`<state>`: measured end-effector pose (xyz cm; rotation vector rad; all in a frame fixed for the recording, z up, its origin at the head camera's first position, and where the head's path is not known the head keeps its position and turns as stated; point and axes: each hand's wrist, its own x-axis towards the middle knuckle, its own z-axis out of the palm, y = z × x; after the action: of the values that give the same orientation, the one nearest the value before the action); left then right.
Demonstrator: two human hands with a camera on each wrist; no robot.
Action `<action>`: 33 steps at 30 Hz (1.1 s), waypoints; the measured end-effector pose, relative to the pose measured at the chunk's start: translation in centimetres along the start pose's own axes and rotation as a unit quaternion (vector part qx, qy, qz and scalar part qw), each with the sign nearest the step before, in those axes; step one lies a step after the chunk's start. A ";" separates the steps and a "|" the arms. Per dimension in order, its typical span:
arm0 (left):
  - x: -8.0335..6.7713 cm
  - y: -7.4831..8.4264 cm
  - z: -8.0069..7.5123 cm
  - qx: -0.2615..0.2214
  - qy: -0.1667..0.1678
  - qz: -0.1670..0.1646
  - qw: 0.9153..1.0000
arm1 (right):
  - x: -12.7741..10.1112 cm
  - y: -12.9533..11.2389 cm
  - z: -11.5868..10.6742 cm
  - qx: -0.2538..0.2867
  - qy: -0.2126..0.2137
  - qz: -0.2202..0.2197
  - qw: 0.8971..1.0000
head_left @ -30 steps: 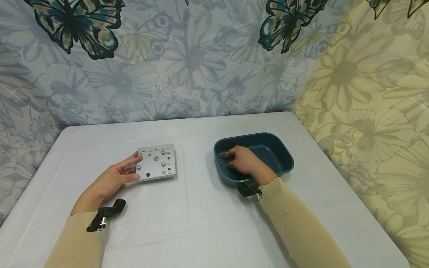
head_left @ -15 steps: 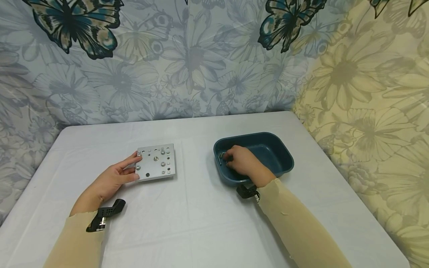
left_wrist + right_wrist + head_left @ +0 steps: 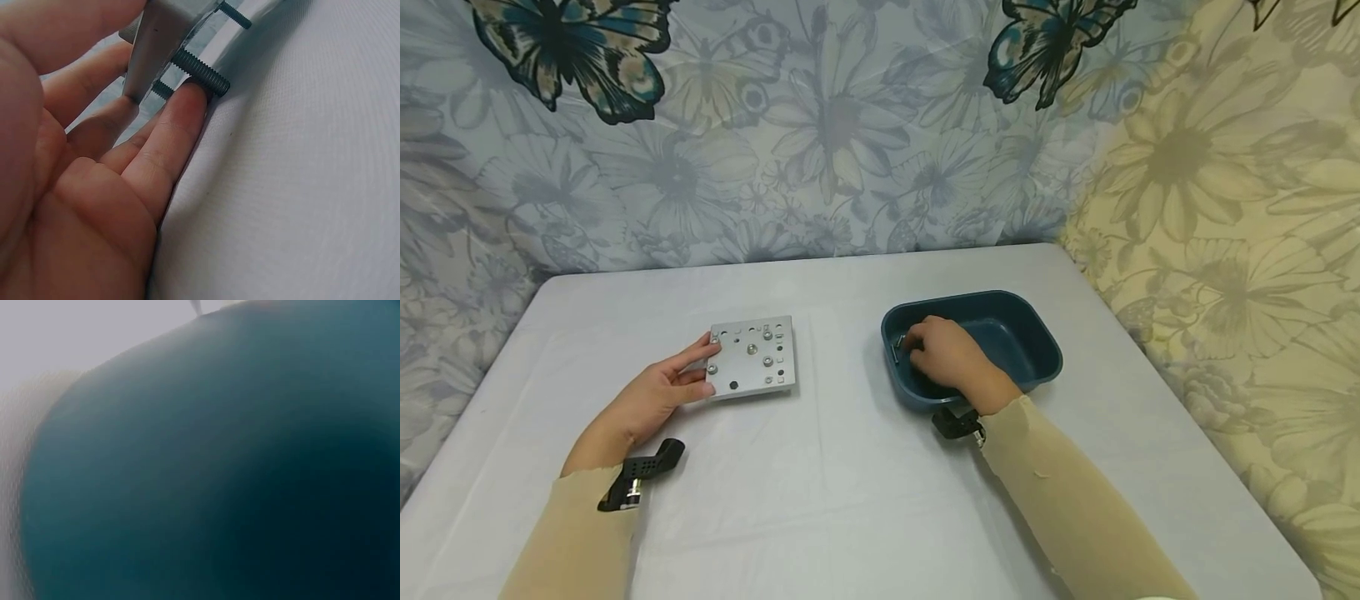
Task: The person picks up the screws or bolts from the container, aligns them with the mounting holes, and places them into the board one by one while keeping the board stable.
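Note:
My left hand (image 3: 651,404) grips a silver metal plate (image 3: 751,367) by its left edge, thumb at the near corner and fingers along the side. Holes and several round screw heads show on the plate's top. In the left wrist view, threaded screw ends (image 3: 201,70) stick out below the plate, and one fingertip touches the longest. My right hand (image 3: 950,357) reaches into a blue plastic bin (image 3: 1030,358), fingers curled down at its left end beside small metal screws (image 3: 897,350). Its fingertips are partly hidden, and I cannot tell whether they pinch a screw.
A white cloth covers the table (image 3: 820,483). Behind it hangs a floral curtain (image 3: 842,167) with butterflies. The bin's outer wall (image 3: 125,456) fills most of the right wrist view.
The head view has shifted slightly, so the table sits a little higher. My right hand has stayed in the bin with small finger movements. The left hand keeps its hold on the plate.

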<state>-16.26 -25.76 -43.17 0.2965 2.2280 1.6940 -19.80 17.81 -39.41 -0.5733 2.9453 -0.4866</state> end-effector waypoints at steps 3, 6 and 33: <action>-0.1 0.3 -0.1 -0.001 -0.001 0.000 1.000 | -0.3 0.0 -0.5 0.013 0.020 0.005 1.000; -0.1 0.2 0.0 -0.007 -0.001 -0.001 1.000 | -0.5 -0.1 -0.8 0.038 0.043 0.019 0.998; 0.0 -0.1 -0.1 -0.027 0.002 0.003 1.000 | -1.7 -0.3 -4.0 0.784 0.101 0.134 0.597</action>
<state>-16.28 -25.86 -43.26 0.2880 2.1812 1.7568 -18.76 19.31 -35.50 0.2173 1.4260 -2.5583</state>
